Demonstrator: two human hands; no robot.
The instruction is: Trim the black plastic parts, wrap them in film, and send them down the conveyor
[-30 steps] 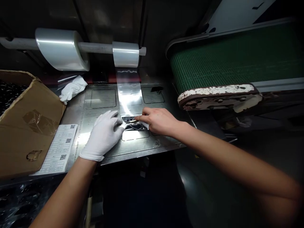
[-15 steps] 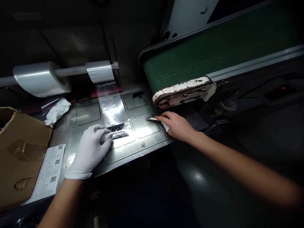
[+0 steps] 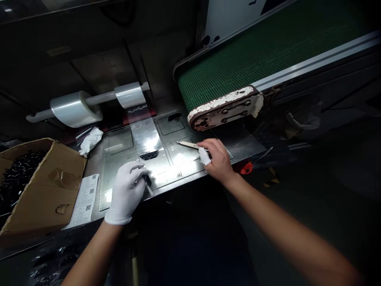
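Observation:
My left hand (image 3: 126, 192), in a white glove, pinches a small black part (image 3: 148, 182) with a thin pale strip at its edge, near the front edge of the steel plate (image 3: 184, 169). Another black curved part (image 3: 149, 155) lies on a strip of clear film (image 3: 145, 135) running from a film roll (image 3: 130, 94). My right hand (image 3: 218, 159), bare with a white cot on one finger, holds a slim pale craft knife (image 3: 189, 145), its metal tip pointing left over the plate.
A green mesh conveyor belt (image 3: 238, 67) with a chipped white end runs close on the right. A cardboard box (image 3: 41, 186) of black parts and a QR-coded sheet (image 3: 85, 200) lie left. Nearby are a white cloth (image 3: 91, 141), a second film roll (image 3: 76, 109) and a red object (image 3: 246, 168).
My left hand has lifted one black part off the film and drawn back towards the plate's front edge. My right hand, with the knife, stays off to the right, and the view has swung.

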